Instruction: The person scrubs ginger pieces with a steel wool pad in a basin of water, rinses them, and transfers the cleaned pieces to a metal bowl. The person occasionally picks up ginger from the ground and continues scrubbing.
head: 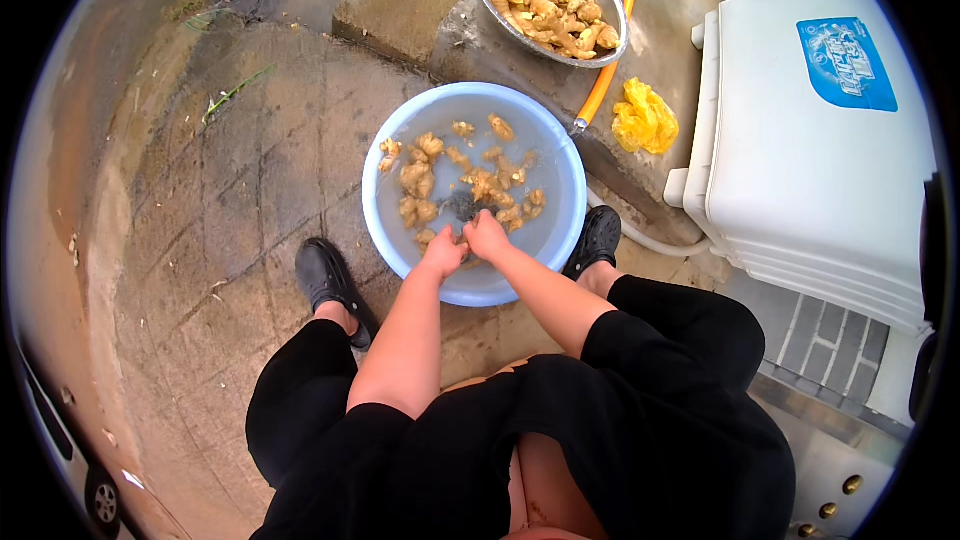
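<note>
Several pieces of ginger root (417, 178) lie in water in a round light-blue plastic basin (377, 240) on the ground between my feet. My left hand (445, 252) and my right hand (486, 234) are close together over the near half of the basin, with fingers curled at the water. Something small is between the fingertips, too hidden to name. Just beyond my right hand is a dark, fuzzy clump (466, 204), possibly a scouring pad. More ginger (551, 7) fills a metal bowl (491, 11) beyond the basin.
An orange hose (598, 97) runs beside the metal bowl, its end near the basin's rim. A crumpled yellow plastic bag (645, 117) lies on the concrete. At right stands a white washing machine (810, 157), with a pale drain hose (660, 244) below. Black clogs flank the basin.
</note>
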Tool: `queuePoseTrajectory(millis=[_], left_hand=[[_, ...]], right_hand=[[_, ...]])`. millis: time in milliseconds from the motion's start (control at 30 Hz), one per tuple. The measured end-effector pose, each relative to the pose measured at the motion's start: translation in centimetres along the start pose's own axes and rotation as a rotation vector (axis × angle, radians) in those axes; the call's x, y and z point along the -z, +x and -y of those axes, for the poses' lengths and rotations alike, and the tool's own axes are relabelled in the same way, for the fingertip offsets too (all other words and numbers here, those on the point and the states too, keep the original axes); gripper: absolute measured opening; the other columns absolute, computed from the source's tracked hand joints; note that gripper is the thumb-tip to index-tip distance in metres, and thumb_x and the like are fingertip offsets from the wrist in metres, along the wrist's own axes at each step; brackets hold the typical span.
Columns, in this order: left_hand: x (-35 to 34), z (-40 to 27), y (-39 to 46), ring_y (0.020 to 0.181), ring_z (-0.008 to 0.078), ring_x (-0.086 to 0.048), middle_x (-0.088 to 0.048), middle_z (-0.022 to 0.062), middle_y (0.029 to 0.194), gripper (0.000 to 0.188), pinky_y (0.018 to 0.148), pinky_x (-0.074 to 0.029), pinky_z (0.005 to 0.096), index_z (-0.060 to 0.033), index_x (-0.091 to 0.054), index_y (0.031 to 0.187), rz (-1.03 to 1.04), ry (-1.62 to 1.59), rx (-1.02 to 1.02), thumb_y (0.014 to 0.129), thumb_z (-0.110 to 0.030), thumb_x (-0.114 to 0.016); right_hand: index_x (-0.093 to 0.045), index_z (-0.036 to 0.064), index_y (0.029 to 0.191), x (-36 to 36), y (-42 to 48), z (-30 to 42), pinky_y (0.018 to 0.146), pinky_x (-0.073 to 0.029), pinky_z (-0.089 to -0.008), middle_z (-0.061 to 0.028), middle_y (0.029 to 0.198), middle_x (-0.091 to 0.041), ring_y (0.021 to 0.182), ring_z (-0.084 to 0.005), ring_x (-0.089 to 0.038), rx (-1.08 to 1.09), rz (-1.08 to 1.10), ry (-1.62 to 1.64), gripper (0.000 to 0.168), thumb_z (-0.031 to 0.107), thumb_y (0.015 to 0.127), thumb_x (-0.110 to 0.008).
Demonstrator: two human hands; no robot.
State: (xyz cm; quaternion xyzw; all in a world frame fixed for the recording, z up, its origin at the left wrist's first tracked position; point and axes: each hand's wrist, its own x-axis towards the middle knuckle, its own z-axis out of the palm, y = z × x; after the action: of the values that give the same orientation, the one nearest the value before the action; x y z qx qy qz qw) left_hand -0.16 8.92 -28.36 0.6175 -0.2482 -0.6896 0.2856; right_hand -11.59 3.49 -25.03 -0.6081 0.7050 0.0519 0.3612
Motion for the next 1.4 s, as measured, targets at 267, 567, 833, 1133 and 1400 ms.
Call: queuePoseTrajectory(millis=[267, 567, 833, 1133, 1400], left_hand=[[3.5, 3.0, 2.3, 0.109, 0.0362, -0.058, -0.063, 0.0224, 0.112, 0.040, 0.092, -0.045, 0.0401, 0.0015, -0.059, 0.114, -0.268, 0.157, 0.129, 0.084, -0.024, -0.062], [-0.6, 0.6, 6.2, 0.098, 0.0180, -0.056, -0.058, 0.0024, 0.112, 0.037, 0.074, -0.045, 0.0355, -0.0164, -0.044, 0.129, 0.116, -0.121, 0.307, 0.096, -0.031, -0.049], [-0.8, 1.2, 10.0, 0.120, 0.0155, -0.050, -0.048, -0.0020, 0.136, 0.051, 0.087, -0.039, 0.0354, -0.0250, -0.042, 0.138, 0.378, -0.038, 0.436, 0.093, -0.048, -0.046], [-1.2, -1.4, 4.4, 0.100, 0.0128, -0.056, -0.062, -0.0027, 0.111, 0.034, 0.084, -0.039, 0.0404, -0.0218, -0.054, 0.122, -0.001, -0.217, 0.462, 0.093, -0.039, -0.050], [0.1, -2.2, -1.6, 0.104, 0.0222, -0.051, -0.058, 0.0064, 0.121, 0.031, 0.098, -0.030, 0.0541, -0.0173, -0.057, 0.122, -0.122, -0.336, 0.511, 0.096, -0.032, -0.048]], right_hand=[[-0.067, 0.003, 0.101, 2.3, 0.6, 2.4, 0.083, -0.052, -0.0415, -0.0175, 0.103, -0.067, 0.095, -0.0336, -0.064, -0.044, 0.249, -0.273, 0.034, 0.029, 0.083, -0.055], [-0.071, 0.001, 0.088, 8.2, -5.2, -3.3, 0.073, -0.055, -0.0406, -0.0172, 0.091, -0.069, 0.088, -0.0316, -0.068, -0.208, 0.053, -0.050, 0.020, 0.014, 0.073, -0.068], [-0.072, 0.006, 0.075, 10.8, -9.1, -2.1, 0.070, -0.054, -0.0380, -0.0134, 0.079, -0.069, 0.080, -0.0281, -0.068, -0.161, -0.017, 0.027, 0.016, 0.021, 0.071, -0.071], [-0.070, 0.002, 0.082, 9.3, -6.3, -5.2, 0.073, -0.052, -0.0460, -0.0211, 0.087, -0.067, 0.082, -0.0374, -0.065, -0.041, -0.130, 0.021, 0.021, 0.016, 0.077, -0.055], [-0.065, 0.006, 0.098, 0.7, -4.4, -5.1, 0.076, -0.051, -0.0424, -0.0160, 0.092, -0.065, 0.086, -0.0334, -0.063, -0.013, 0.050, -0.113, 0.025, 0.026, 0.084, -0.066]])
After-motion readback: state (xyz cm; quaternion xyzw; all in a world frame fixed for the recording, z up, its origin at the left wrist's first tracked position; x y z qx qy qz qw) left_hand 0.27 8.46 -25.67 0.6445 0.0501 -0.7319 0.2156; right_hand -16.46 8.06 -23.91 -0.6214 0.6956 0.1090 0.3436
